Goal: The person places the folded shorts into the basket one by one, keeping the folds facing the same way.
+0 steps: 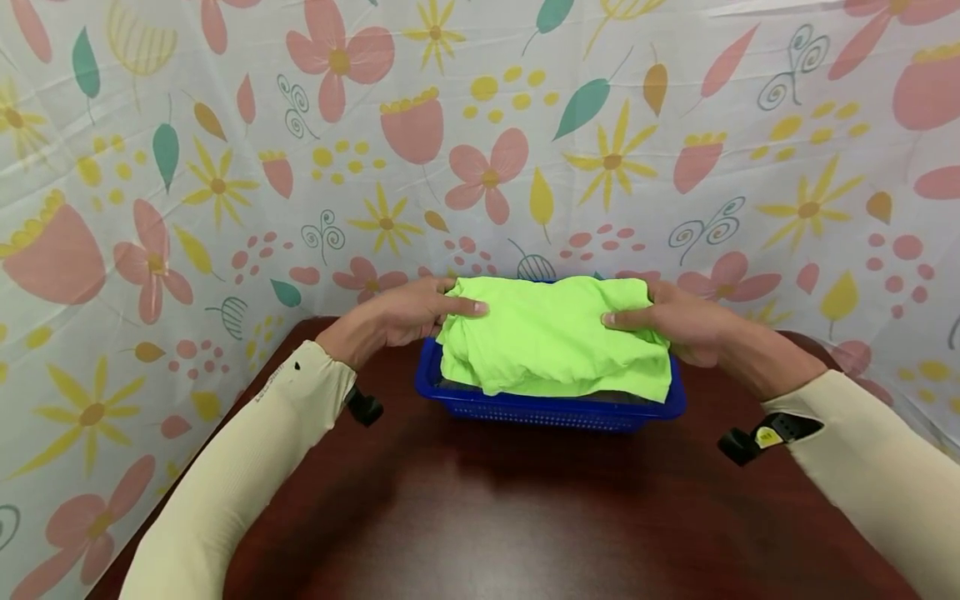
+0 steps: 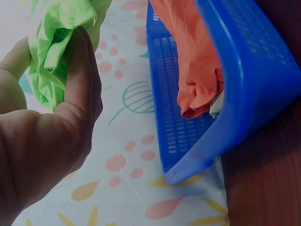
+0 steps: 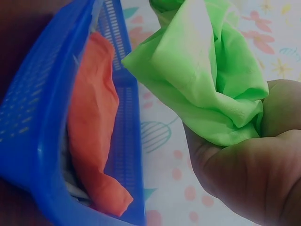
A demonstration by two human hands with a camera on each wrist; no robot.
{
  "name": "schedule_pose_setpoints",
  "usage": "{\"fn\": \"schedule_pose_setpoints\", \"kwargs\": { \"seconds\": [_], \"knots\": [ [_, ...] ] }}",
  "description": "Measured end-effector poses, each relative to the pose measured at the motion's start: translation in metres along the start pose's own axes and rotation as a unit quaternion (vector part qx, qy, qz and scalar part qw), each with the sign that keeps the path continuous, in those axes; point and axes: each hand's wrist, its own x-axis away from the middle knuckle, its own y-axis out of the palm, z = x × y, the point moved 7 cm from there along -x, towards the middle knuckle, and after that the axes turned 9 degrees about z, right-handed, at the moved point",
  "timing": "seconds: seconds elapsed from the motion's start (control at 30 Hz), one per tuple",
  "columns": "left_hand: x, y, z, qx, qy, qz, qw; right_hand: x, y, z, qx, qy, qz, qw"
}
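A folded lime-green cloth (image 1: 555,337) is held level over a blue plastic basket (image 1: 551,412) in the head view. My left hand (image 1: 412,312) grips its left end, thumb on top and fingers underneath. At the opposite end my right hand (image 1: 686,321) pinches it the same way. Both wrist views show the cloth raised above the basket's rim, its layers bunched at the ends between thumb and fingers. Inside the basket lies an orange cloth (image 2: 190,56), with a bit of pale fabric (image 2: 217,104) beside it. From the head view the green cloth hides most of the basket's inside.
The basket stands on a dark reddish-brown table (image 1: 480,517) near its back edge. Behind and to the left hangs a white curtain (image 1: 465,108) printed with flowers and leaves. Black straps with small devices (image 1: 365,407) sit at both wrists over cream sleeves.
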Motion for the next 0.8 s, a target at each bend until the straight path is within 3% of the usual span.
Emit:
{"fn": "schedule_pose_setpoints", "kwargs": {
  "seconds": [0.43, 0.67, 0.8],
  "knots": [
    [-0.016, -0.007, 0.013, -0.004, -0.006, 0.040, 0.9992, -0.020, -0.013, -0.003, 0.009, 0.026, 0.037, 0.9989],
    [-0.025, -0.019, 0.017, -0.034, -0.026, 0.094, 0.9947, -0.032, -0.014, -0.008, 0.007, 0.026, 0.041, 0.9988],
    [-0.031, -0.018, 0.020, -0.010, -0.021, 0.087, 0.9960, -0.040, -0.017, -0.008, 0.011, 0.035, 0.056, 0.9977]
  ]
}}
